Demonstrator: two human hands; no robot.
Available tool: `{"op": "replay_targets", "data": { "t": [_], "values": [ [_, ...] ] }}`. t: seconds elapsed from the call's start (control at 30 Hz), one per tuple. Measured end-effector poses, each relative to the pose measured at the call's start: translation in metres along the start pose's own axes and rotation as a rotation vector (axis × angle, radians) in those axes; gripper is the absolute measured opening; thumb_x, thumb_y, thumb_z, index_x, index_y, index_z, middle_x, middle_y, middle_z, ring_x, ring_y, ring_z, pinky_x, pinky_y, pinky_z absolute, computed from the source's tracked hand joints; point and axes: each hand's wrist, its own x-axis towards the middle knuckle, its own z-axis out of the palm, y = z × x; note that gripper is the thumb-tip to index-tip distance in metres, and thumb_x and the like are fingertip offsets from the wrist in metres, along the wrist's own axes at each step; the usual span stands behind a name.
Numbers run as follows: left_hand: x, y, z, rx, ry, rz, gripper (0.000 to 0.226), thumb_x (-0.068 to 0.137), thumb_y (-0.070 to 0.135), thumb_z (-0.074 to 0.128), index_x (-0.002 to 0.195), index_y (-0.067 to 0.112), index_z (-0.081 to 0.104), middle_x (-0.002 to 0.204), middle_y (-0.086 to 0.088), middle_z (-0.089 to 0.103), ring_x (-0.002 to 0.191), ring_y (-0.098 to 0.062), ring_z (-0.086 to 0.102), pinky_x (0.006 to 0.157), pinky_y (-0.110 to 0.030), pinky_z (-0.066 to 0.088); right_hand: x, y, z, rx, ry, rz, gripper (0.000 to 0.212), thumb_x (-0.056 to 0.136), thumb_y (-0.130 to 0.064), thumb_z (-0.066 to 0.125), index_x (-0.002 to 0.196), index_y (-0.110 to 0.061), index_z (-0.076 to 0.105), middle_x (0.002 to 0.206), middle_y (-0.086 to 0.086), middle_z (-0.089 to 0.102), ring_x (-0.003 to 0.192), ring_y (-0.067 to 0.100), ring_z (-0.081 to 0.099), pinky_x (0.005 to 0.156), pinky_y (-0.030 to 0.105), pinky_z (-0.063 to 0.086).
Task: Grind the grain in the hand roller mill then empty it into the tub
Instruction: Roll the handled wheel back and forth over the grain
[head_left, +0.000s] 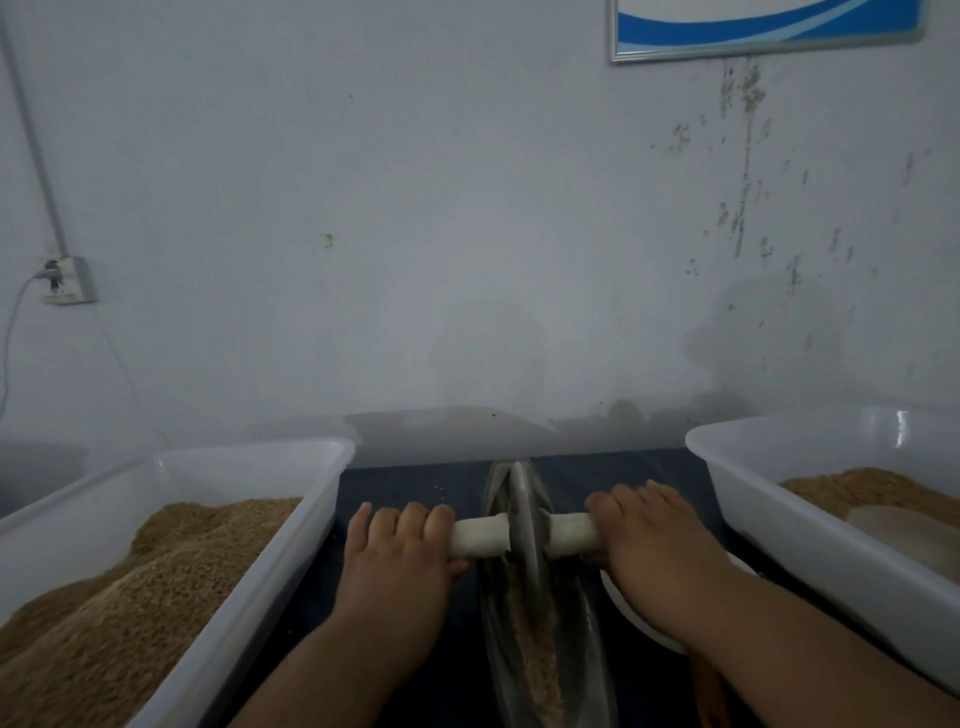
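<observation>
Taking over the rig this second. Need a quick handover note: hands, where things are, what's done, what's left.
Left grip is curled round the left end of the white cylindrical handle. Right grip is curled round its right end.
The handle runs through the grey metal disc roller, which stands upright in the long grey metal trough. Brown grain lies in the trough.
White plastic tub on the left is heaped with grain. White plastic tub on the right also holds brown material.
Done: grinding under way.
Left: finish grinding, then empty the trough. Cannot tell which tub is the target.
</observation>
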Motion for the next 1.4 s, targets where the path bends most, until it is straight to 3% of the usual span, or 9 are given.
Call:
{"op": "replay_targets", "data": {
  "t": [0.13, 0.33, 0.53, 0.73, 0.87, 1.07, 1.17, 1.27, 1.4],
  "values": [
    [-0.01, -0.012, -0.023, 0.003, -0.127, 0.139, 0.038, 0.097, 0.06, 0.03, 0.126, 0.035, 0.033, 0.122, 0.008, 0.048, 0.108, -0.018, 0.046, 0.103, -0.04, 0.03, -0.002, 0.011, -0.033, 0.114, -0.437, -0.065, 0.031, 0.091, -0.054, 0.058, 0.108, -0.029, 0.051, 0.107, -0.008, 0.058, 0.097, 0.015, 0.054, 0.079, 0.031, 0.034],
    [-0.03, -0.02, -0.067, -0.099, -0.304, 0.273, 0.031, 0.092, 0.067, 0.031, 0.105, 0.04, 0.038, 0.105, 0.014, 0.053, 0.089, -0.011, 0.048, 0.077, -0.034, 0.031, -0.009, 0.025, -0.093, 0.4, -0.878, -0.064, 0.025, 0.09, -0.061, 0.057, 0.097, -0.038, 0.052, 0.093, -0.013, 0.058, 0.083, 0.002, 0.057, 0.069, 0.021, 0.043],
    [-0.023, -0.015, -0.054, -0.064, -0.252, 0.224, 0.028, 0.096, 0.063, 0.029, 0.105, 0.038, 0.037, 0.106, 0.011, 0.051, 0.085, -0.011, 0.041, 0.078, -0.034, 0.032, -0.006, 0.017, -0.069, 0.334, -0.776, -0.038, 0.02, 0.093, -0.053, 0.056, 0.1, -0.036, 0.05, 0.101, -0.012, 0.059, 0.09, 0.005, 0.056, 0.079, 0.027, 0.044],
    [0.001, -0.001, 0.0, 0.009, -0.034, 0.022, 0.041, 0.098, 0.056, 0.029, 0.131, 0.032, 0.036, 0.124, 0.007, 0.047, 0.113, -0.02, 0.043, 0.112, -0.046, 0.022, 0.002, 0.008, -0.004, 0.058, -0.253, -0.018, 0.032, 0.092, -0.048, 0.059, 0.119, -0.031, 0.052, 0.108, -0.007, 0.058, 0.097, 0.017, 0.054, 0.098, 0.034, 0.035],
    [0.005, 0.0, 0.01, -0.044, 0.02, -0.047, 0.047, 0.097, 0.054, 0.038, 0.137, 0.031, 0.044, 0.129, 0.007, 0.049, 0.12, -0.022, 0.045, 0.118, -0.051, 0.01, 0.002, 0.0, 0.013, 0.022, 0.037, 0.019, 0.044, 0.058, -0.023, 0.09, 0.096, -0.014, 0.07, 0.077, 0.003, 0.061, 0.067, 0.025, 0.059, 0.084, 0.045, 0.054],
    [-0.004, -0.007, -0.013, -0.003, -0.114, 0.054, 0.04, 0.098, 0.057, 0.03, 0.13, 0.034, 0.034, 0.127, 0.008, 0.046, 0.117, -0.02, 0.043, 0.114, -0.043, 0.019, -0.001, 0.009, -0.013, 0.111, -0.268, -0.042, 0.035, 0.09, -0.054, 0.058, 0.117, -0.032, 0.053, 0.108, -0.008, 0.057, 0.098, 0.016, 0.053, 0.088, 0.031, 0.034],
    [-0.015, -0.013, -0.038, -0.037, -0.244, 0.131, 0.033, 0.097, 0.06, 0.031, 0.119, 0.036, 0.037, 0.118, 0.009, 0.05, 0.106, -0.018, 0.047, 0.101, -0.039, 0.032, -0.004, 0.015, -0.047, 0.245, -0.51, -0.074, 0.031, 0.088, -0.063, 0.056, 0.101, -0.037, 0.048, 0.103, -0.014, 0.055, 0.093, 0.006, 0.053, 0.074, 0.027, 0.036],
    [-0.026, -0.018, -0.061, -0.088, -0.366, 0.215, 0.027, 0.096, 0.063, 0.031, 0.106, 0.039, 0.037, 0.101, 0.014, 0.049, 0.089, -0.01, 0.047, 0.081, -0.035, 0.032, -0.009, 0.02, -0.076, 0.392, -0.766, -0.044, 0.031, 0.087, -0.065, 0.056, 0.101, -0.037, 0.052, 0.097, -0.013, 0.059, 0.086, 0.002, 0.057, 0.079, 0.027, 0.048],
    [-0.026, -0.018, -0.07, -0.135, -0.371, 0.248, 0.028, 0.095, 0.064, 0.033, 0.104, 0.039, 0.041, 0.099, 0.013, 0.052, 0.087, -0.009, 0.05, 0.077, -0.034, 0.035, -0.01, 0.023, -0.085, 0.393, -0.87, -0.016, 0.024, 0.089, -0.063, 0.056, 0.099, -0.041, 0.052, 0.093, -0.013, 0.06, 0.084, 0.002, 0.058, 0.078, 0.025, 0.048]
  ]
}}
